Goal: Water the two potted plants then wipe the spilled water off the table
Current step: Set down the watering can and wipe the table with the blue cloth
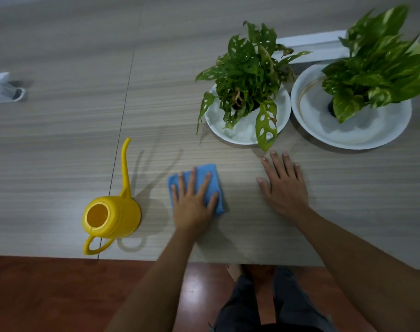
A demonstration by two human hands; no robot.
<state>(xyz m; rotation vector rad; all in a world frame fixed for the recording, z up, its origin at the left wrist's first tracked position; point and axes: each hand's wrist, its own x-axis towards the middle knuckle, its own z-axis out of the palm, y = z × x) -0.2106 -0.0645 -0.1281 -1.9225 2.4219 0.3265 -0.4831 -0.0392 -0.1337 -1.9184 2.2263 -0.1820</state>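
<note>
Folded blue cloth (207,179), soft and rectangular, under flat-fingered left hand (193,200); right hand (284,185) flat, fingers extended, on woodgrain table (60,144).

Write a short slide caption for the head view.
Left hand presses blue cloth on table; right hand rests flat; yellow watering can stands nearby.

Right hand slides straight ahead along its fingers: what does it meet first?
Probably the drooping holed leaf just ahead of the right hand, then the white dish; the leaf's height is unclear.
</note>
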